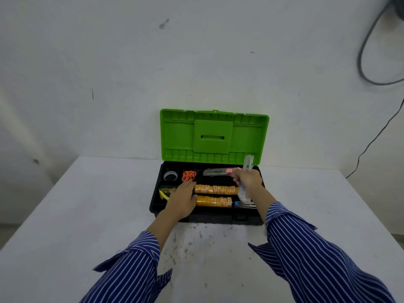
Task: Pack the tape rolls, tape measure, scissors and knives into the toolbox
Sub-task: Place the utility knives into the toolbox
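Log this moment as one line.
toolbox open | left hand on tape rolls | right hand holds clear knife

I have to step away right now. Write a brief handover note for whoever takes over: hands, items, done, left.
Left hand: flat on the left end of the tape rolls, holding nothing.
Right hand: gripping a clear utility knife above the toolbox.
Done: two rows of tape rolls, tape measure, orange rings, a round roll and a pink-tipped knife are in.
Left: lay down the held knife. Lid is open.
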